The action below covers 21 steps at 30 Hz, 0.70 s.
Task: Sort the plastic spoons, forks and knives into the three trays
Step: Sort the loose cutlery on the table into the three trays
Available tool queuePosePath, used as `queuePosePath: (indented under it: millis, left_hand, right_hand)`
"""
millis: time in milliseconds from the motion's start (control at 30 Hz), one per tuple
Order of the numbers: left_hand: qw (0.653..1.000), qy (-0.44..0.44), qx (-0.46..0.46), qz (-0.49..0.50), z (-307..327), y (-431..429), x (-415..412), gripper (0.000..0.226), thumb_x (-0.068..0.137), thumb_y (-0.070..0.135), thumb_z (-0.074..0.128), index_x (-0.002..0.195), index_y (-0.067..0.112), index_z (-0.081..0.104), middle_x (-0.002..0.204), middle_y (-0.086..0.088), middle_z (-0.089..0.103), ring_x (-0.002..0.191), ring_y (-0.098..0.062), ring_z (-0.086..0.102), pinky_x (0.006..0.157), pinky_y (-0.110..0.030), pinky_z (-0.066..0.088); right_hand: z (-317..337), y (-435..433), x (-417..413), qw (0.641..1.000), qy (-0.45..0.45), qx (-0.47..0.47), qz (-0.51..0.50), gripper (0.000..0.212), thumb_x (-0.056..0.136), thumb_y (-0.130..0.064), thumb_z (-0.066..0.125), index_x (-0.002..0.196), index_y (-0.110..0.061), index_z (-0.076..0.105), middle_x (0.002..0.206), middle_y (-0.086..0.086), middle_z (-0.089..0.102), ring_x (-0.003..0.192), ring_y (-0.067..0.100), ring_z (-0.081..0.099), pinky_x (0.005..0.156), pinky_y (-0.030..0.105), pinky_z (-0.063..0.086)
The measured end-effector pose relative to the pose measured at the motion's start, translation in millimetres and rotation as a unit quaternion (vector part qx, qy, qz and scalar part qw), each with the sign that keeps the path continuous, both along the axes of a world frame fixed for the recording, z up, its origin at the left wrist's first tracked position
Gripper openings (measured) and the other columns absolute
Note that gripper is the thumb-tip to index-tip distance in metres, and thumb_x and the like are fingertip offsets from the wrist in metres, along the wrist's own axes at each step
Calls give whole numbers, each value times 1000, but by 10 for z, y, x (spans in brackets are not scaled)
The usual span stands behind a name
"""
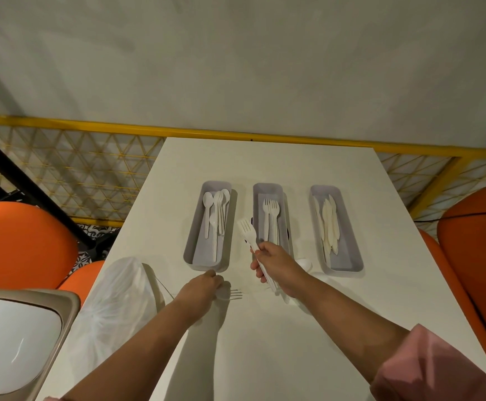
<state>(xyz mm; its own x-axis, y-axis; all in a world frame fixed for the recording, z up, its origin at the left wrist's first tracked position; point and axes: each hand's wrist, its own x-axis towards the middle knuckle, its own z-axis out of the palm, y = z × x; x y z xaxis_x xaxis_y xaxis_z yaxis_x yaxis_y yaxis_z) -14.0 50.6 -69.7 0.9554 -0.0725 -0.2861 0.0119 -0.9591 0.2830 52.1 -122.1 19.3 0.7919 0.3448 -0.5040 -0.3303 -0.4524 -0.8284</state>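
Three grey trays stand in a row on the white table (pixel 265 342). The left tray (pixel 193 241) holds several spoons, the middle tray (pixel 257 204) several forks, the right tray (pixel 349 235) several knives. My right hand (pixel 276 264) grips the handle of a white fork (pixel 246 228), held above the table between the left and middle trays, tines pointing away. My left hand (pixel 204 285) is down on the table just before the left tray, its fingers curled over the handle of a second fork (pixel 234 294) whose tines stick out to the right.
A white spoon (pixel 305 264) lies between the middle and right trays. A clear plastic bag (pixel 117 299) lies at the table's left edge, a lidded bin (pixel 13 337) beside it. Orange chairs (pixel 19 241) flank the table; a yellow railing (pixel 236 133) runs behind.
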Motion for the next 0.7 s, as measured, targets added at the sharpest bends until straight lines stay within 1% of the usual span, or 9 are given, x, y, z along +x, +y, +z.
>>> queuePosePath:
  millis: [100,267,367,433,467,533,633,667,700]
  left_hand:
    - [999,-27,-34,-14,4,8,10,27,91,5,47,114,12,60,110,-6,55,95,-25,59,81,-31,49]
    - [988,-87,-129,-2,177,-45,47,24,95,6,45,114,7,61,107,-8,56,92,-22,58,80,-25,47]
    - [977,-113,-174,52,349,-131,130,17,95,5,45,100,1,61,94,-12,58,82,-21,52,70,-20,37]
    - [964,-108,-220,107,463,-209,206,16,94,5,47,92,-5,59,88,-20,61,79,-29,53,68,-26,38]
    - [952,-99,-255,134,508,-245,250,15,93,6,49,91,-5,59,86,-21,62,76,-30,55,68,-31,42]
    - [914,-77,-356,178,608,-324,324,13,91,5,53,92,-5,61,81,-21,63,65,-22,56,67,-33,48]
    - [831,-48,-501,239,729,-421,426,7,90,0,55,85,-3,59,68,-13,59,52,-10,55,57,-20,49]
    - [806,-40,-531,258,750,-449,460,9,89,-1,55,81,0,58,65,-11,58,51,-10,56,55,-18,49]
    - [787,-35,-552,273,759,-472,498,12,90,-1,56,78,3,57,64,-10,57,52,-11,56,56,-19,50]
  right_hand:
    - [4,-17,17,1000,-1,-5,-2,23,100,-16,38,116,-7,51,77,3,57,63,13,51,57,21,44]
    - [64,-96,118,998,13,38,-44,21,100,-12,36,114,-6,50,75,7,56,62,15,49,57,24,42]
    - [83,-120,184,998,12,30,-55,23,100,-13,36,117,-7,50,76,5,56,63,14,50,57,22,44]
    - [83,-106,193,998,9,30,-61,23,100,-13,36,117,-5,50,75,6,56,62,14,51,57,21,44]
    - [82,-94,187,998,8,29,-62,23,100,-12,36,116,-4,51,75,6,56,62,14,52,58,22,45]
    - [55,-63,168,997,8,39,-62,24,99,-9,35,116,-1,50,77,8,56,63,15,53,58,23,46]
    - [14,-17,131,998,-11,27,-49,24,98,-12,38,116,-2,51,92,13,63,74,20,60,64,27,50]
    - [1,-8,127,999,-15,23,-40,23,98,-14,40,115,-4,51,99,14,65,78,22,63,64,26,51]
    - [-8,-4,125,999,-13,29,-36,22,97,-16,42,114,-5,51,99,13,66,78,22,65,62,26,52]
